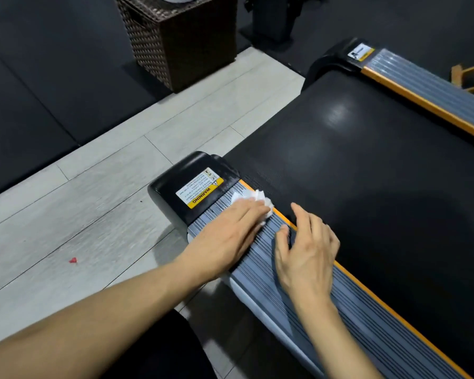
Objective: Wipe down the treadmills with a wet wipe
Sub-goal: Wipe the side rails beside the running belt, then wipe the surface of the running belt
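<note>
- Left hand [230,231]: flat, fingers straight, pressing white wet wipe [260,199] onto the grey ribbed side rail [260,269] of the treadmill, near its rear end.
- Wipe lies just beside the black end cap [175,184] with the yellow warning label [200,191].
- Right hand [304,253]: relaxed, holding nothing, fingers loosely spread, resting on the same rail at the orange trim [367,294], next to the black belt [367,165].

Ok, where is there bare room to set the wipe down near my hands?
Bare: the belt right of the orange strip, and the grey floor left of the side rail. Crowded: the rail end by the warning label, under both hands.
</note>
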`<state>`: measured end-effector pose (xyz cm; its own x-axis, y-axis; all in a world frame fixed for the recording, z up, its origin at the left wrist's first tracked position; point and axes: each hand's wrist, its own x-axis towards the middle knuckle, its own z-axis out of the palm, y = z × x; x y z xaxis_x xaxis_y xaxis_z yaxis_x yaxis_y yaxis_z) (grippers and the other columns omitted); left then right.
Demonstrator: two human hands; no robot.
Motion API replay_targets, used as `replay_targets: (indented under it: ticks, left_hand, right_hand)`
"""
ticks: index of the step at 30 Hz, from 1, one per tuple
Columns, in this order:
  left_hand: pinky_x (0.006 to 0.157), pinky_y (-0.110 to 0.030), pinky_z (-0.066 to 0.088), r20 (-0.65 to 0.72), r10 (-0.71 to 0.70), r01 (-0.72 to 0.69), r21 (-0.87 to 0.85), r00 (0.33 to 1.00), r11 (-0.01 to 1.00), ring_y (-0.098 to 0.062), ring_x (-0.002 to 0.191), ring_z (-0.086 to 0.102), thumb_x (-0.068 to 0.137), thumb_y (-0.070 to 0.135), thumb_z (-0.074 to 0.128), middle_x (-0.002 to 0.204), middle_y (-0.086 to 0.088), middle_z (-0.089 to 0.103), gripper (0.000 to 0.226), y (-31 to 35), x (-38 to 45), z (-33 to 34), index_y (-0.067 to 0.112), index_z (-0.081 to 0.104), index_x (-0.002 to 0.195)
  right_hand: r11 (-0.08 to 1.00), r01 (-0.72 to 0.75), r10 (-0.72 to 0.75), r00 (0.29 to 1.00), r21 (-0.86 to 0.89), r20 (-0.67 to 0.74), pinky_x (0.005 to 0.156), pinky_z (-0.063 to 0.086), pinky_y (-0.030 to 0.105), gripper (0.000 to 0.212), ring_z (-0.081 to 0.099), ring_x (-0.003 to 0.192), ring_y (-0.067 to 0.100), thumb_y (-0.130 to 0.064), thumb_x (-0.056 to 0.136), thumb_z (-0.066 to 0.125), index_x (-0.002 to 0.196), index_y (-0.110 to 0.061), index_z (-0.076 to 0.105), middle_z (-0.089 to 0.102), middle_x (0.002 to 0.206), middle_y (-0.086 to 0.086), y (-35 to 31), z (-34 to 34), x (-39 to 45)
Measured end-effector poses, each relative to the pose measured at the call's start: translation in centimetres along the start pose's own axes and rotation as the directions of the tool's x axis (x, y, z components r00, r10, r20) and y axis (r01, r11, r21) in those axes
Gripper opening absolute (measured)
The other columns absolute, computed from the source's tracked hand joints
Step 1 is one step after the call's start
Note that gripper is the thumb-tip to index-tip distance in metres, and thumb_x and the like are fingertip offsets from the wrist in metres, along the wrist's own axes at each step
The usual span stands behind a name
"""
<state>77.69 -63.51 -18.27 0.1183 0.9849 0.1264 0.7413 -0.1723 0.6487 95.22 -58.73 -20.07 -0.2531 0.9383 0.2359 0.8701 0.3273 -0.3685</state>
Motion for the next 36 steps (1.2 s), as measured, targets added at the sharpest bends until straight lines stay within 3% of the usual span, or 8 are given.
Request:
replay_targets:
  ticks: [3, 6, 10, 14, 17, 22, 29, 36]
  left_hand:
    - [0.115, -0.036, 0.037, 0.105, -0.166, 0.181, -0.163, 0.981, 0.970, -0.012, 0.140, 0.042, 0.101, 0.039, 0.038, 0.160, 0.006, 0.031, 0.054, 1.7, 0.3, -0.5, 0.021, 0.028, 0.151]
    - [0.120, -0.028, 0.030, 0.042, -0.266, 0.265, -0.316, 0.963, 0.911, 0.001, 0.143, 0.034, 0.088, 0.027, 0.032, 0.159, 0.008, 0.029, 0.059, 1.9, 0.9, -1.7, 0.018, 0.037, 0.146]
    - [0.118, -0.019, 0.026, -0.019, -0.241, 0.235, -0.163, 0.970, 0.958, -0.003, 0.143, 0.034, 0.089, 0.002, 0.038, 0.156, 0.003, 0.037, 0.057, 0.8, 1.5, -3.1, 0.020, 0.046, 0.142]
    - [0.097, -0.037, 0.046, 0.144, -0.175, 0.171, 0.041, 0.974, 0.984, -0.020, 0.115, 0.055, 0.089, 0.019, 0.041, 0.122, 0.004, 0.058, 0.043, -0.1, 2.4, -3.9, 0.020, 0.055, 0.129]
    - [0.089, -0.042, 0.048, 0.198, -0.132, 0.100, 0.162, 0.971, 0.982, -0.023, 0.108, 0.056, 0.089, 0.029, 0.039, 0.119, 0.003, 0.061, 0.042, -0.5, 2.2, -3.9, 0.021, 0.055, 0.126]
    - [0.086, -0.044, 0.051, 0.249, 0.110, -0.210, 0.420, 0.962, 0.883, -0.030, 0.098, 0.060, 0.089, 0.032, 0.040, 0.121, -0.007, 0.062, 0.037, -0.7, 2.9, -2.9, 0.014, 0.062, 0.112]
    - [0.102, -0.046, 0.045, 0.412, 0.316, -0.475, 0.375, 0.855, 0.796, -0.033, 0.120, 0.055, 0.089, 0.037, 0.044, 0.135, -0.009, 0.056, 0.049, 2.1, 5.4, 0.6, 0.014, 0.057, 0.130]
    - [0.114, -0.048, 0.034, 0.484, 0.530, -0.670, 0.174, 0.696, 0.721, -0.031, 0.129, 0.049, 0.096, 0.042, 0.044, 0.141, -0.007, 0.053, 0.046, 9.2, 4.9, 7.7, 0.020, 0.054, 0.136]
  right_hand:
    - [0.998, 0.022, -0.020, 0.999, 0.062, -0.040, 0.108, 0.037, 0.046, 0.043, 0.054, 0.115, 0.018, -0.032, 0.098, 0.045, 0.140, -0.022, 0.051, 0.060, 0.123, -0.004, 0.0, -0.1, 0.2]
    - [0.978, 0.151, -0.139, 0.986, 0.146, -0.089, 0.111, 0.035, 0.047, 0.043, 0.055, 0.120, 0.018, -0.029, 0.098, 0.049, 0.140, -0.021, 0.055, 0.060, 0.130, -0.004, -0.2, -0.4, 0.3]
    - [0.850, 0.492, -0.494, 0.869, 0.190, -0.042, 0.119, 0.030, 0.044, 0.052, 0.047, 0.137, 0.018, -0.041, 0.097, 0.058, 0.143, -0.017, 0.055, 0.052, 0.148, 0.002, -0.7, -0.6, 0.1]
    - [0.810, 0.531, -0.546, 0.838, 0.246, -0.012, 0.114, 0.037, 0.041, 0.036, 0.058, 0.122, 0.018, -0.034, 0.098, 0.063, 0.129, -0.015, 0.066, 0.064, 0.129, -0.003, -0.4, 0.0, 0.2]
    - [0.842, 0.492, -0.495, 0.868, 0.222, -0.043, 0.099, 0.044, 0.035, 0.026, 0.061, 0.106, 0.021, -0.022, 0.095, 0.063, 0.119, -0.017, 0.070, 0.068, 0.118, -0.005, -0.3, 0.1, -0.1]
    - [0.925, 0.337, -0.326, 0.941, 0.175, -0.088, 0.086, 0.047, 0.037, 0.025, 0.058, 0.095, 0.023, -0.020, 0.092, 0.060, 0.113, -0.014, 0.071, 0.069, 0.111, -0.003, -0.1, 0.3, -0.4]
    - [0.998, 0.052, -0.049, 0.994, 0.026, -0.094, 0.082, 0.049, 0.040, 0.024, 0.057, 0.094, 0.023, -0.023, 0.093, 0.056, 0.113, -0.018, 0.069, 0.067, 0.108, -0.003, 4.3, -3.8, -4.0]
    - [0.956, -0.286, 0.279, 0.954, -0.064, -0.106, 0.090, 0.048, 0.036, 0.028, 0.061, 0.104, 0.022, -0.020, 0.088, 0.070, 0.115, -0.018, 0.072, 0.070, 0.115, -0.005, 12.0, -11.0, -13.4]
